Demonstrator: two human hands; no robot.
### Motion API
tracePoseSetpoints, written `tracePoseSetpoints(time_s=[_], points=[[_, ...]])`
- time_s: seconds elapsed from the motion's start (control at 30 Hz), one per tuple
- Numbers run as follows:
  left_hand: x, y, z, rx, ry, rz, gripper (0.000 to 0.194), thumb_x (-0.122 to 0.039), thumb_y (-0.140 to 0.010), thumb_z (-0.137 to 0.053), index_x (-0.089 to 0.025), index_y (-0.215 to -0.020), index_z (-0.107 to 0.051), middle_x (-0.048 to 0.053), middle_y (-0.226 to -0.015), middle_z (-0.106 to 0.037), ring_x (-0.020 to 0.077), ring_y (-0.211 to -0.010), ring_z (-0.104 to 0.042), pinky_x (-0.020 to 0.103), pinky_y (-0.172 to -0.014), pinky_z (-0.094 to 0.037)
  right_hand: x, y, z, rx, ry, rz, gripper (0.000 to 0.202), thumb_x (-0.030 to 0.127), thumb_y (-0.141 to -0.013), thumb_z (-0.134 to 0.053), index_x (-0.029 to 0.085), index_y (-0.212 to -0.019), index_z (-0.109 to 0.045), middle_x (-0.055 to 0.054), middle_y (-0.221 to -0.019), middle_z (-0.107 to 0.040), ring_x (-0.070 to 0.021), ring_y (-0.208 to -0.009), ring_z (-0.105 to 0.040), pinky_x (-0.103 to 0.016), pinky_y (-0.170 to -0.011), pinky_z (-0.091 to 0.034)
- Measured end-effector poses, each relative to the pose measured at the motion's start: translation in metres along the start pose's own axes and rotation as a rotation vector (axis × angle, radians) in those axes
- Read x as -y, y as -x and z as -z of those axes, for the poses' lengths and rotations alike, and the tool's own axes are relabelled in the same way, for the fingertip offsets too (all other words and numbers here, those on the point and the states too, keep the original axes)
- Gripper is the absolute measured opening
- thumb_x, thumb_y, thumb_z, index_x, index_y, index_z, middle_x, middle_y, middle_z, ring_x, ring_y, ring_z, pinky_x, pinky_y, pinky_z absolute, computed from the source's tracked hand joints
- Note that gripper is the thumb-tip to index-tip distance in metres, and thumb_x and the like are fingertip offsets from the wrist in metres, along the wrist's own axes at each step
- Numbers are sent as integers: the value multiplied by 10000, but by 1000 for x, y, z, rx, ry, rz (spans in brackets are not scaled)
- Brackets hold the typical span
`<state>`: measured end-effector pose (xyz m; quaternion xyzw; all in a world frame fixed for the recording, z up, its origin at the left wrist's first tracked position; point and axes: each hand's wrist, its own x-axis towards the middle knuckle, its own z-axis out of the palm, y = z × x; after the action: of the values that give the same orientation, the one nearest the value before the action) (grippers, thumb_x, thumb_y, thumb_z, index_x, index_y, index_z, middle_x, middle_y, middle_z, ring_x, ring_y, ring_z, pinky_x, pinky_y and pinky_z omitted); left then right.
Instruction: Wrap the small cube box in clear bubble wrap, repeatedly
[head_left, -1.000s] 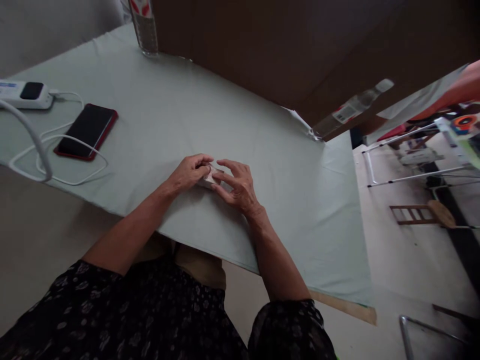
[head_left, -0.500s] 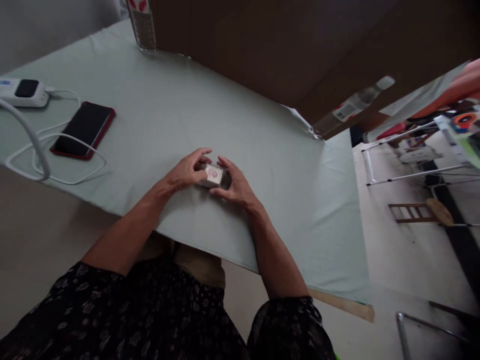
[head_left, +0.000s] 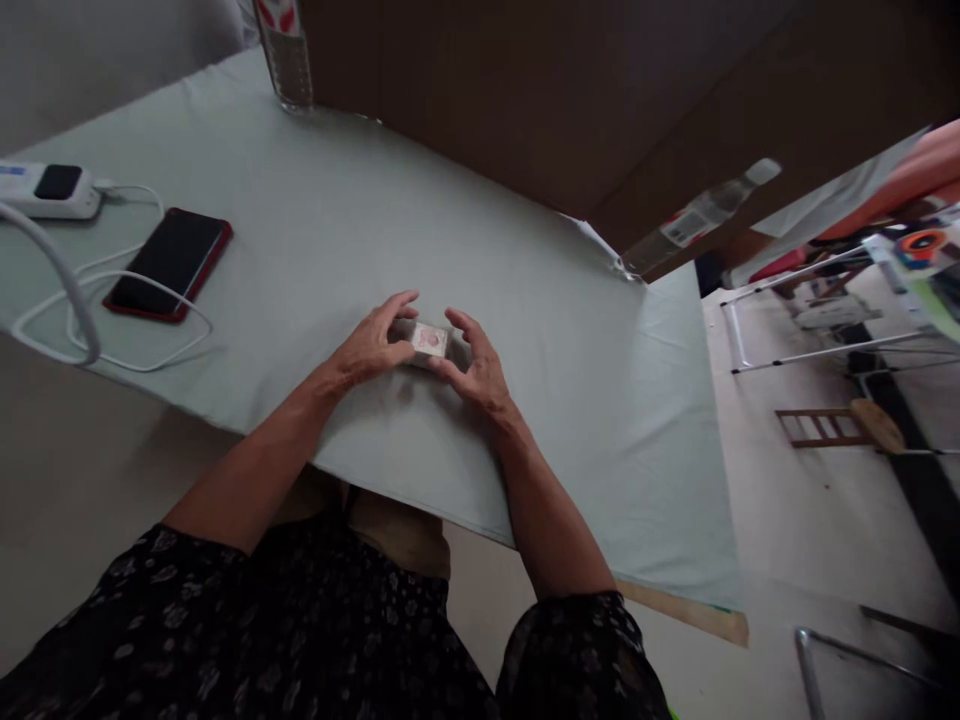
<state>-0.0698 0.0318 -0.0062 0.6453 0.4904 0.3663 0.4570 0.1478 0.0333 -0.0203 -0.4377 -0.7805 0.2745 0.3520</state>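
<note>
A small pale box with a reddish printed pattern on top, like a deck of playing cards (head_left: 432,340), is near the front of the green-covered table (head_left: 510,260). My left hand (head_left: 373,341) curls round its left end, thumb on the near side and fingers behind; it is closed on the deck. At the right end is my right hand (head_left: 478,364), cupped with fingers apart. Its thumb tip is at the deck's near right corner, while the index finger stands off from the far side. Part of the deck's ends and sides is hidden by the hands.
To the left lie a phone (head_left: 171,262) with a red edge, a white cable (head_left: 84,300) and a white power strip (head_left: 71,192). A large brown box (head_left: 480,90) stands at the back, with a plastic bottle (head_left: 289,60) and another bottle (head_left: 694,222) beside it.
My right hand has shifted slightly right and its index finger has opened away from the deck. The deck has moved and turned very slightly. My left hand stays nearly in place.
</note>
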Motion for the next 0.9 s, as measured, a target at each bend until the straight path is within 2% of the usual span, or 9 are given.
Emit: tracePoseSetpoints(time_s=[0.13,0.27,0.5,0.67,0.8,0.9], points=[[5,0,-1,33,-81,-32,902,-270,-654,-600,-163,-1519,-366,165,-1405,-539,339,-1293,-513,528,-1107,-413,5,0,4,-129,19,44,393,503,-893,-626,286,-1222,-633,-86,-1346,-649,-268,-1297,-566,-508,-1109,-429],[6,-1,-4,29,-187,-72,919,-276,-655,-610,-120,-1524,-355,175,-1381,-562,337,-1301,-514,505,-1124,-401,7,-2,2,-184,83,122,231,426,-910,-629,267,-1066,-693,-88,-1272,-690,-249,-1230,-612,-477,-1084,-452],[9,-4,-10,-7,-319,-129,893,-258,-654,-597,-114,-1510,-385,159,-1325,-610,325,-1221,-564,490,-1100,-419,19,-7,5,-112,379,173,168,351,-939,-626,272,-1050,-724,-75,-1294,-687,-254,-1212,-606,-468,-1043,-425],[9,-4,-12,-27,-329,-134,878,-257,-662,-591,-109,-1503,-388,151,-1284,-629,308,-1177,-582,480,-1079,-434,31,-17,7,-48,593,307,161,279,-976,-564,252,-977,-723,-67,-1252,-709,-245,-1177,-602,-447,-1001,-389],[7,-4,-14,-36,-301,-147,881,-249,-651,-588,-101,-1497,-391,153,-1303,-619,295,-1191,-576,468,-1096,-426,31,-26,3,-60,616,324,195,235,-991,-502,219,-901,-674,-75,-1184,-734,-229,-1107,-627,-426,-983,-390],[5,-4,-14,-42,-274,-157,886,-242,-641,-586,-123,-1498,-395,144,-1326,-604,286,-1197,-578,445,-1086,-440,27,-32,3,-128,575,275,181,233,-996,-477,213,-919,-639,-90,-1152,-738,-227,-1091,-639,-411,-961,-409]])
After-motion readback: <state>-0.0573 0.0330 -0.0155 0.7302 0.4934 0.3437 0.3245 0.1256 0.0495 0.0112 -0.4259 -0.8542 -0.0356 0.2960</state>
